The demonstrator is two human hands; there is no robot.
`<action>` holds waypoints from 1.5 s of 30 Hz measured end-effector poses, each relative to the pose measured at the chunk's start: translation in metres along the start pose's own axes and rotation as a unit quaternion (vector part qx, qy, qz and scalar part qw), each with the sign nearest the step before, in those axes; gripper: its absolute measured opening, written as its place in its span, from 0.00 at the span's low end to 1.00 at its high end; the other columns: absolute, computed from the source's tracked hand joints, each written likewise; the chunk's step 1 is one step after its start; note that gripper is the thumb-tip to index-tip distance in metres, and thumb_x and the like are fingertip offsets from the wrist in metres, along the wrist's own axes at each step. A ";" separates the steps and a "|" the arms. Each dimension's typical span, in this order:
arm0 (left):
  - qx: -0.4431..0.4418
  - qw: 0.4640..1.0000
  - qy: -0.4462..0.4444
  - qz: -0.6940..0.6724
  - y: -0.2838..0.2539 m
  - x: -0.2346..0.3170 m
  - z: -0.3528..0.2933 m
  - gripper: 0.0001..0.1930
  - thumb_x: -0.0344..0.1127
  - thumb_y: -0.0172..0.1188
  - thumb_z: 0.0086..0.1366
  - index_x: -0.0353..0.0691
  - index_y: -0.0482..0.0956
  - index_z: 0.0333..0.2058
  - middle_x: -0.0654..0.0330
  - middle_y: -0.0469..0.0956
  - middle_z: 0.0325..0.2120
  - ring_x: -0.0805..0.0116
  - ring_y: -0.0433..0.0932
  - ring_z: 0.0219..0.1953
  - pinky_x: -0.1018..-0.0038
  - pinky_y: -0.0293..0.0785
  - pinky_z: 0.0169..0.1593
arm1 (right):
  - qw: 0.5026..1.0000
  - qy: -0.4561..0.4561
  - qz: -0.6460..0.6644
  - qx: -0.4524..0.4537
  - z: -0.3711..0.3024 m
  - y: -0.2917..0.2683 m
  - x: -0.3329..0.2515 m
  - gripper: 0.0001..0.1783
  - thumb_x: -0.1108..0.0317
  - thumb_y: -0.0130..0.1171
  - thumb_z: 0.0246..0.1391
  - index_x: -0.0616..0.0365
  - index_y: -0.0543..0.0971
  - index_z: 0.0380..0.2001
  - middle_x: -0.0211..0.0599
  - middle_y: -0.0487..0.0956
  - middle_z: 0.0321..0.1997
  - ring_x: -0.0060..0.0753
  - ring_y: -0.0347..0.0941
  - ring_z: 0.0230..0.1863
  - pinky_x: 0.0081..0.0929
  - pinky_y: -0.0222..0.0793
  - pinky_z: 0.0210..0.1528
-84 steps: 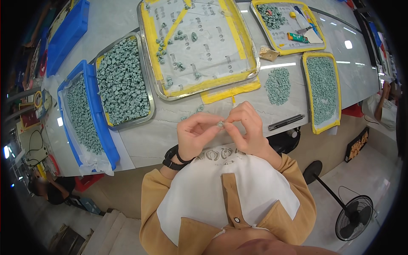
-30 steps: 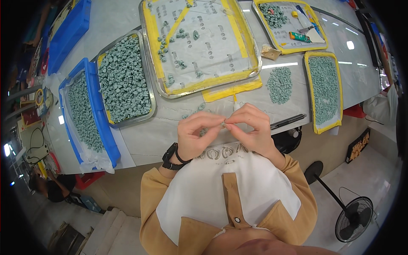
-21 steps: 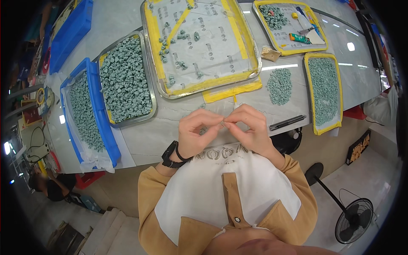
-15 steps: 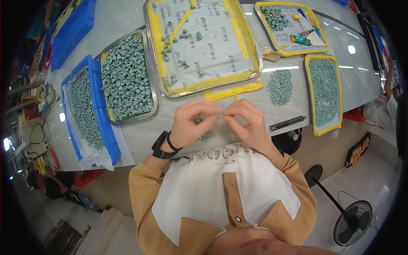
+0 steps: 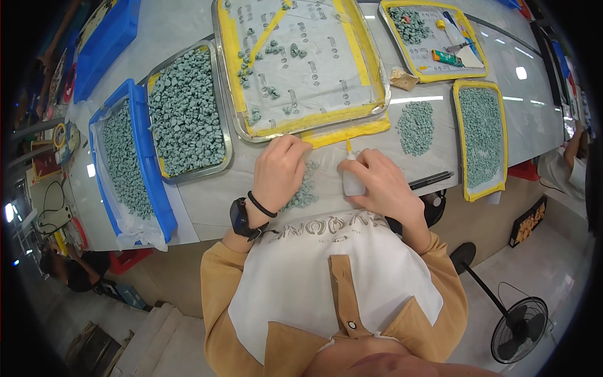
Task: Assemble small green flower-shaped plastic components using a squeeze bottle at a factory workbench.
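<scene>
My right hand is closed round a small white squeeze bottle with a thin yellow nozzle, which stands upright near the table's front edge. To its left, my left hand has its fingers bent together close to the near rim of the large tray. Whatever is between those fingertips is hidden. Small grey-green stone-like pieces lie on the table between my hands, partly covered by the left one. The large tray is lined with printed white paper and yellow tape, and a few clumps of green pieces sit on it.
At left stand a metal tray of larger green pieces and a blue tray of smaller ones. At right are a loose pile, black tweezers-like tools, a yellow-edged tray and a tool tray.
My hands, close together before with fingertips meeting, have parted. The left moved forward toward the large tray's rim; the right opened out and took hold of the white bottle.
</scene>
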State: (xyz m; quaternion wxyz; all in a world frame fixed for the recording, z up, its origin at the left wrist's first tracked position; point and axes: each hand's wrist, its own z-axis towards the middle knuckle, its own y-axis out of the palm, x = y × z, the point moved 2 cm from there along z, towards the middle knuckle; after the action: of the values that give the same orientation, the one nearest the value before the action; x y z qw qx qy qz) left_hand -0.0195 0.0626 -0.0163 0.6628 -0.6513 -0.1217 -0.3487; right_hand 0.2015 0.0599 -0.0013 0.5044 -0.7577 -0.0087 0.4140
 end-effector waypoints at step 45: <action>-0.033 0.737 -0.210 -0.642 0.011 0.026 -0.022 0.15 0.17 0.54 0.59 0.27 0.75 0.46 0.52 0.77 0.42 0.67 0.78 0.44 0.71 0.78 0.50 | 0.876 -0.207 0.312 0.304 0.002 0.002 -0.017 0.28 0.45 0.44 0.62 0.62 0.78 0.33 0.37 0.82 0.27 0.48 0.79 0.42 0.36 0.76 0.36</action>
State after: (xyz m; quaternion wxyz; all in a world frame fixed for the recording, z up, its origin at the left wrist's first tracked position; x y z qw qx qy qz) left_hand -0.0003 0.0327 -0.0117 0.2178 -0.4970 -0.6350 -0.5498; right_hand 0.1881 0.0536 0.0067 0.5415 -0.4274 0.2499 0.6795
